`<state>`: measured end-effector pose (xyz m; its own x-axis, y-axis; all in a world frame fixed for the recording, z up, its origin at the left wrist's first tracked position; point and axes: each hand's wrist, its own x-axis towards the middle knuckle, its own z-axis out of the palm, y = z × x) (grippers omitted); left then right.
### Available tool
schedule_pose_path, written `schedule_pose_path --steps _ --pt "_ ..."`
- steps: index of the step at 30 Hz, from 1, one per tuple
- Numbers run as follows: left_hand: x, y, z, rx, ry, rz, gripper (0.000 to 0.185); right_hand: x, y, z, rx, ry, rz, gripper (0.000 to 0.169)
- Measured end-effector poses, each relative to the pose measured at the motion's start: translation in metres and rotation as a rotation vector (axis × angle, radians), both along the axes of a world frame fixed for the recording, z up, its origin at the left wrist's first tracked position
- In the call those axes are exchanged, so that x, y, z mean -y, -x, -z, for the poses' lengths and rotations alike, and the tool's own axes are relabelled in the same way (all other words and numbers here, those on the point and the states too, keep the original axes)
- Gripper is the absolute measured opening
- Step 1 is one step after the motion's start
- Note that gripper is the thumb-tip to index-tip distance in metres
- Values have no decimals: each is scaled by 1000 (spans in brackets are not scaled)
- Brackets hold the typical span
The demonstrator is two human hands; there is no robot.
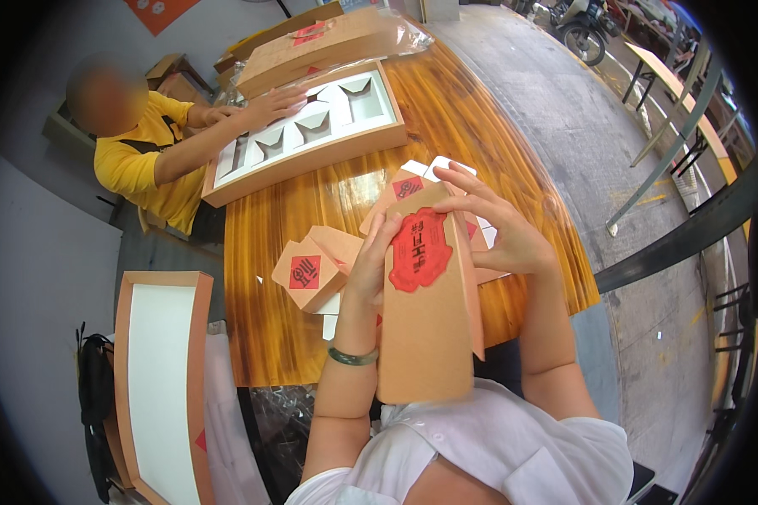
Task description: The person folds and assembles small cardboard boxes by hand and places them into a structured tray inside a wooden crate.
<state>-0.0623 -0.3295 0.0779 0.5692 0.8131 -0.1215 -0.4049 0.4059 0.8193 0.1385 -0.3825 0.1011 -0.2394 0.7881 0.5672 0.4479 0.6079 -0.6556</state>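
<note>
A long brown cardboard box (pixel 426 334) with a red label bearing writing is held up in front of my chest. My left hand (pixel 374 262) grips its left edge, thumb on the front near the label. My right hand (pixel 502 221) is at its upper right, fingertips on the top edge and the thumb by the side flap. Behind it on the table lie more brown cardboard pieces with white flaps and red patches, partly hidden by the box and my hands. A small folded brown carton (pixel 316 268) with a red square rests left of my left hand.
Across the wooden table (pixel 278 353), a person in yellow (pixel 142 148) has both hands at a large shallow box (pixel 328 154) with white compartments. A closed brown carton (pixel 322 47) stands behind it. A long white-lined open box (pixel 164 379) is beside the table at left.
</note>
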Motion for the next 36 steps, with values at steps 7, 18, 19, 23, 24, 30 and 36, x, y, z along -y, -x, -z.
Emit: schedule_pose_path --steps 7,18,19,23,24,30,36 --pt "-11 -2 23 -30 -533 -101 72 -2 -5 15 -479 343 47 53" --pt "5 2 1 -186 -671 -2 109 -6 8 23 -563 233 -56 76" --pt "3 3 3 -197 -756 -28 107 -6 8 23 -570 253 -56 74" --pt "3 5 0 -213 -785 -7 101 -4 7 21 -549 291 -57 62" --pt "3 7 0 -238 -752 11 98 -4 6 21 -543 283 -63 59" --pt "2 10 9 -217 -694 55 64 -9 6 31 -550 166 -86 34" --pt "0 0 8 -58 -807 -76 40 -15 12 28 -713 48 -159 25"
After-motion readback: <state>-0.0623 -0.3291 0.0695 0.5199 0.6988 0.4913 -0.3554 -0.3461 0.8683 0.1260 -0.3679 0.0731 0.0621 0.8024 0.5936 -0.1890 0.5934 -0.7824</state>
